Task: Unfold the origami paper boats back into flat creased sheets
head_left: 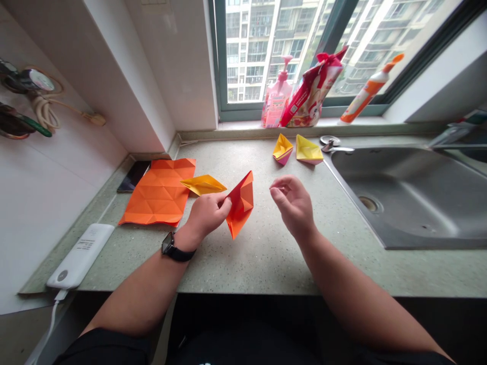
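Note:
My left hand [209, 215] pinches a folded orange-red paper boat [243, 205] between thumb and fingers, holding it by its left side above the counter. The boat is tilted, with one point up and one down. To its right, apart from the paper, is my right hand [292, 205]; its fingers are curled in toward the thumb, and nothing shows in them. Just behind my left hand lies a flat yellow-orange folded paper boat [205, 184]. A creased orange paper sheet [158, 192] is spread out on the left.
Two small yellow paper boats [309, 149] stand at the back beside the steel sink [418, 203]. A white power bank [80, 256] with a cable lies front left. A dark flat device [131, 177] is partly under the sheet. A pink pump bottle [279, 99] stands on the windowsill.

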`<state>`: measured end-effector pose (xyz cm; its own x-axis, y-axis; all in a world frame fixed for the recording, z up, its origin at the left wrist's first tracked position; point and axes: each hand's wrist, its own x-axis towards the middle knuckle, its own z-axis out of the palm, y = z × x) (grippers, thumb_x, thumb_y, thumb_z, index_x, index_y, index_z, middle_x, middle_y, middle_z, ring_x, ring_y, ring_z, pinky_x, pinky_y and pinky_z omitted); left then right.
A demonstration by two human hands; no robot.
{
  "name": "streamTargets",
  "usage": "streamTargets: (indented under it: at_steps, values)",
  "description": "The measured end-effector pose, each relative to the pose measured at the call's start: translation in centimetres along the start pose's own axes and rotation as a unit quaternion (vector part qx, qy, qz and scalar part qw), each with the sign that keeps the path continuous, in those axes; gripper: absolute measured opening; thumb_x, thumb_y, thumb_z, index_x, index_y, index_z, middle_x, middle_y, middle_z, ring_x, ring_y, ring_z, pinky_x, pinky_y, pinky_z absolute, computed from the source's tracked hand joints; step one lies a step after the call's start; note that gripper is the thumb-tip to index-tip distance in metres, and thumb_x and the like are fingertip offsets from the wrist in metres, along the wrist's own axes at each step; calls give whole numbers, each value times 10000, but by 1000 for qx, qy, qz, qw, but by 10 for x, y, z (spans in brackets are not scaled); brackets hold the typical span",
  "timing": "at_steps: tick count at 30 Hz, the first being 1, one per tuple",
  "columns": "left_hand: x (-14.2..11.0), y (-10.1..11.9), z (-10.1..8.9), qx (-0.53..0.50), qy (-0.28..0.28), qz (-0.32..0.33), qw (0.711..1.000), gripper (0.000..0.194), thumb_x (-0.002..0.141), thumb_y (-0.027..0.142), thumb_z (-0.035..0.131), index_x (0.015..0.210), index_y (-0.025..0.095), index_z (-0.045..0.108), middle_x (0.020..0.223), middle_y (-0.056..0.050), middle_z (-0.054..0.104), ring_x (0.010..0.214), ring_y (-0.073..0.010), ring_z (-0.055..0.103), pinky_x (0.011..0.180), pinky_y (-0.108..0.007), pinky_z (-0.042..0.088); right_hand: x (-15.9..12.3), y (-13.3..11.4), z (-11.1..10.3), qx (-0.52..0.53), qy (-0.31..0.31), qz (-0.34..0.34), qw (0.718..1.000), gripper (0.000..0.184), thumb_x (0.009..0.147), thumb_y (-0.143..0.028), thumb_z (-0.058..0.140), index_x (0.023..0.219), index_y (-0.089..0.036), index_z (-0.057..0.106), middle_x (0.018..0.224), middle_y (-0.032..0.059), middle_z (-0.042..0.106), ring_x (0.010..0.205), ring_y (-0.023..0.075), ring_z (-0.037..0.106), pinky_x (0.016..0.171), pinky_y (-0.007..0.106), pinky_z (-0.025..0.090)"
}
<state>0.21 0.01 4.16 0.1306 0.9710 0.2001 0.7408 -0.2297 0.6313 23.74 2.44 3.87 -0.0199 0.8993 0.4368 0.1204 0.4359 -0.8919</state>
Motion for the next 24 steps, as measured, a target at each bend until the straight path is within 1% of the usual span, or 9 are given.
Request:
streamTargets:
  at_steps: [1, 3, 5, 7, 10, 12, 15, 20, 24]
  values:
    - [0, -1, -1, 20, 19, -3, 1000, 395, 991, 324, 512, 613, 215, 477, 607, -3, 556, 589, -158, 459, 603, -325, 255, -4, -3, 2, -49, -7, -51, 997, 132, 933, -392, 708, 897, -278, 650, 881, 29, 678, 856, 224, 635, 830, 407, 543]
    - [1, -3, -2, 62, 53, -7, 997, 393, 992, 320, 526, 616, 215, 488, 629, -17, 594, 601, -165, 470, 617, -330, 254, -13, -7, 10, -116, -86, -113, 983, 157, 971, -367, 687, 854, -271, 646, 809, 22, 663, 763, 206, 605, 753, 385, 517]
    - [1, -4, -1, 95, 75, -8, 993, 373, 990, 303, 537, 629, 215, 503, 668, -31, 635, 630, -176, 502, 629, -333, 258, -21, -6, 21, -162, -176, -124, 963, 207, 981, -390, 698, 828, -263, 641, 773, 11, 648, 712, 188, 580, 688, 358, 473]
    - [0, -4, -1, 120, 86, -6, 989, 348, 987, 283, 544, 646, 217, 520, 703, -42, 667, 661, -188, 536, 637, -336, 261, -28, -3, 31, -214, -213, -112, 947, 270, 976, -433, 720, 796, -256, 624, 775, 11, 650, 700, 181, 564, 661, 347, 427]
    - [-1, -2, 1, 135, 89, 0, 987, 327, 989, 264, 543, 665, 219, 532, 721, -46, 686, 681, -196, 562, 642, -340, 261, -33, 4, 42, -263, -227, -89, 934, 327, 958, -456, 748, 757, -247, 597, 787, 13, 662, 695, 176, 558, 649, 339, 387]
    - [-1, -2, 2, 132, 87, 4, 987, 324, 992, 260, 539, 671, 221, 527, 723, -44, 687, 682, -196, 565, 644, -341, 262, -33, 7, 44, -265, -233, -75, 933, 310, 950, -411, 755, 748, -243, 590, 792, 9, 669, 691, 168, 561, 641, 329, 380]
    - [-1, -2, 3, 120, 87, 6, 989, 325, 994, 256, 533, 671, 222, 511, 728, -42, 686, 686, -195, 564, 649, -339, 273, -31, 8, 42, -235, -242, -57, 940, 244, 947, -326, 742, 762, -243, 606, 793, -3, 675, 684, 155, 565, 638, 313, 394]
    - [0, -4, 2, 98, 90, 6, 991, 348, 998, 260, 518, 656, 226, 462, 698, -32, 646, 662, -186, 528, 642, -337, 268, -26, 11, 39, -194, -241, -30, 951, 237, 936, -307, 741, 747, -244, 612, 742, -16, 651, 655, 147, 553, 616, 301, 396]
    - [0, -4, 1, 88, 91, 2, 992, 344, 992, 258, 517, 654, 227, 465, 695, -30, 634, 667, -185, 517, 648, -333, 277, -23, 14, 39, -179, -248, -22, 952, 165, 938, -236, 665, 776, -242, 635, 737, -19, 640, 650, 144, 548, 620, 294, 397]
